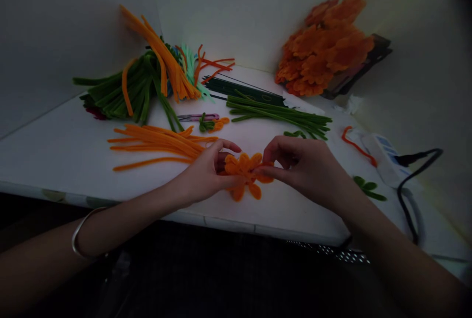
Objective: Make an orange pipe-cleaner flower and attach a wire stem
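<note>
An orange pipe-cleaner flower point(245, 174) with looped petals sits between my hands just above the white table point(73, 151). My left hand point(206, 173) grips its left side with closed fingers. My right hand point(302, 165) pinches a petal on its right side between thumb and fingers. A silver bangle point(79, 234) circles my left wrist.
Loose orange pipe cleaners point(158, 143) lie left of my hands. Behind are a green and orange bundle point(140, 82), green stems point(280, 114), scissors point(197, 117), a small green-orange piece point(212, 124). Finished orange flowers point(324, 47) are heaped far right. A black cable point(409, 195) and green leaf shapes point(368, 187) lie right.
</note>
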`<move>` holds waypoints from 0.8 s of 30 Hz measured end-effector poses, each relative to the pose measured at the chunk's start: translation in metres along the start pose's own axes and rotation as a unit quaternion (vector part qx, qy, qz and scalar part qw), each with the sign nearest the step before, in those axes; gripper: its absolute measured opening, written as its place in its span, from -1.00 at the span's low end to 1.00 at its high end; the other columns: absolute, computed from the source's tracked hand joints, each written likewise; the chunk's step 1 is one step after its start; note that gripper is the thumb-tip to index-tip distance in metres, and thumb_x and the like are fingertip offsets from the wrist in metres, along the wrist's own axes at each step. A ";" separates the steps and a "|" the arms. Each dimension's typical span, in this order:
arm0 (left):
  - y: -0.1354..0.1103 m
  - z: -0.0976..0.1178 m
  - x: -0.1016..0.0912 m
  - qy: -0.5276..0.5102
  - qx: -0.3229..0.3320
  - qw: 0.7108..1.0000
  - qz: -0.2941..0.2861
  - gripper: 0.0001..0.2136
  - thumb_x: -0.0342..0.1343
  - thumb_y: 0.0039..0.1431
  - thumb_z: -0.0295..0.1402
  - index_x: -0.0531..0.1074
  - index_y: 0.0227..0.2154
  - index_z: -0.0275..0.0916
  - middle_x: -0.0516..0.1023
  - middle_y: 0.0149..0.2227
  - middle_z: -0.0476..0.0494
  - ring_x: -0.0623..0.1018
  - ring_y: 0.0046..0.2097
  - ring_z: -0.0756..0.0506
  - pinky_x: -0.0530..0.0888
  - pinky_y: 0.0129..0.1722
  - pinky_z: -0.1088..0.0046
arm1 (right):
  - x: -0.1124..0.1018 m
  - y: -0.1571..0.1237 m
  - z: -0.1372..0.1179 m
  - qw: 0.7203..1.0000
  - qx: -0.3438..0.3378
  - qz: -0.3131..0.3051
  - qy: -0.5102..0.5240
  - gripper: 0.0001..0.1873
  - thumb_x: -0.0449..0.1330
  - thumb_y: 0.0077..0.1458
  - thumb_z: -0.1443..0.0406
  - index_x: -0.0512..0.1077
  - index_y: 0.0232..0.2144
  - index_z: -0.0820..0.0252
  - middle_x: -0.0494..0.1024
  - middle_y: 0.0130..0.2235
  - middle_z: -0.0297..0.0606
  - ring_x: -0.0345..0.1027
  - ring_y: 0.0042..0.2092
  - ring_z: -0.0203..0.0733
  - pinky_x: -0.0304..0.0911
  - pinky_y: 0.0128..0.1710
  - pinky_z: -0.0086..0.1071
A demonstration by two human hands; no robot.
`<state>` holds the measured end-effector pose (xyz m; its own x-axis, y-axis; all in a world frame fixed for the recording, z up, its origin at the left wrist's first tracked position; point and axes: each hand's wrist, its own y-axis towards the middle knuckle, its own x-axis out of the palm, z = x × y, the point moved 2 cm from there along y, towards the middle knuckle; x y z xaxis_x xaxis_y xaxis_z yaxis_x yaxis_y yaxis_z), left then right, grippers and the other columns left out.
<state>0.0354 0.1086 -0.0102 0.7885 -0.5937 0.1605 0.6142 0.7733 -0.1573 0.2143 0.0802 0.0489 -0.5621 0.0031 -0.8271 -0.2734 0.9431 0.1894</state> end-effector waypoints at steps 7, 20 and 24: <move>0.001 -0.001 0.001 -0.007 0.001 1.000 -0.019 -0.59 0.23 -0.03 -0.56 0.18 -0.15 -0.23 0.57 -0.34 -0.06 0.59 -0.31 -0.03 0.49 -0.31 0.47 | -0.002 0.011 0.006 0.995 0.030 -0.053 0.080 -0.72 0.37 -0.12 0.22 0.32 -0.54 0.16 0.33 -0.55 -0.42 0.08 -0.55 -0.40 0.04 -0.61 -0.46; 0.000 0.001 0.000 -0.004 0.005 1.000 -0.022 -0.58 0.25 -0.04 -0.55 0.21 -0.15 -0.24 0.56 -0.35 -0.04 0.58 -0.32 -0.01 0.47 -0.33 0.50 | 0.002 0.017 0.016 0.964 0.091 -0.133 0.213 -0.58 0.44 -0.23 0.19 0.23 -0.56 0.16 0.31 -0.58 -0.45 0.13 -0.55 -0.40 0.07 -0.58 -0.46; -0.001 0.001 0.000 -0.022 0.005 0.999 -0.030 -0.60 0.25 -0.03 -0.53 0.20 -0.16 -0.24 0.58 -0.33 -0.07 0.60 -0.30 -0.04 0.48 -0.29 0.46 | 0.000 0.014 0.011 0.987 0.048 -0.076 0.131 -0.63 0.41 -0.17 0.18 0.27 -0.54 0.17 0.29 -0.57 -0.45 0.04 -0.55 -0.42 0.02 -0.59 -0.46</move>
<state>0.0348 0.1085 -0.0092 0.7482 -0.6288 0.2116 0.6597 0.7389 -0.1373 0.2188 0.0973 0.0457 -0.7065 -0.2151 -0.6742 -0.3019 0.9533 0.0121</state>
